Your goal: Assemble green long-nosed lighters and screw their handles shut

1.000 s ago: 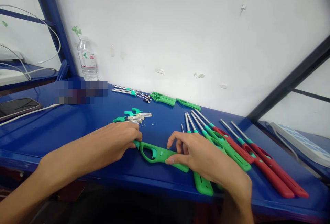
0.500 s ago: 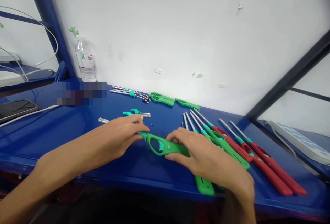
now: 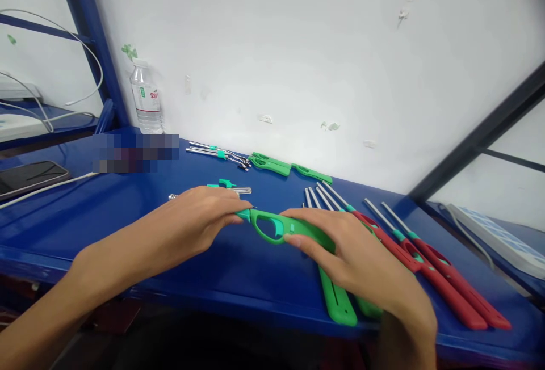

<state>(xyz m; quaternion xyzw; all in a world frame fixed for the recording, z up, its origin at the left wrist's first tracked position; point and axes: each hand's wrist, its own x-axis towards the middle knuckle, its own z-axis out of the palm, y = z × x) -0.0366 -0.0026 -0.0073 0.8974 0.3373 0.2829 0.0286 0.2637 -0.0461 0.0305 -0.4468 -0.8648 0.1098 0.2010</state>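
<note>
Between my hands, above the blue table, is a green utility lighter with a teal trigger and collar. My left hand is closed around its collar end and metal tube; the fingers cover most of the tube, whose tip sticks out at the left. My right hand grips the green handle, thumb in front and fingers behind. Past the lighter lie small teal plastic parts and a short metal piece. Under and beside my right hand rest green lighters and red lighters.
Metal tubes with wires and green handle shells lie along the wall. A water bottle stands at the back left. A phone and a white cable are at the left. Blue posts frame the table.
Both hands have moved slightly right and up with the green lighter held between them. The view has shifted a little. The grip looks the same.
</note>
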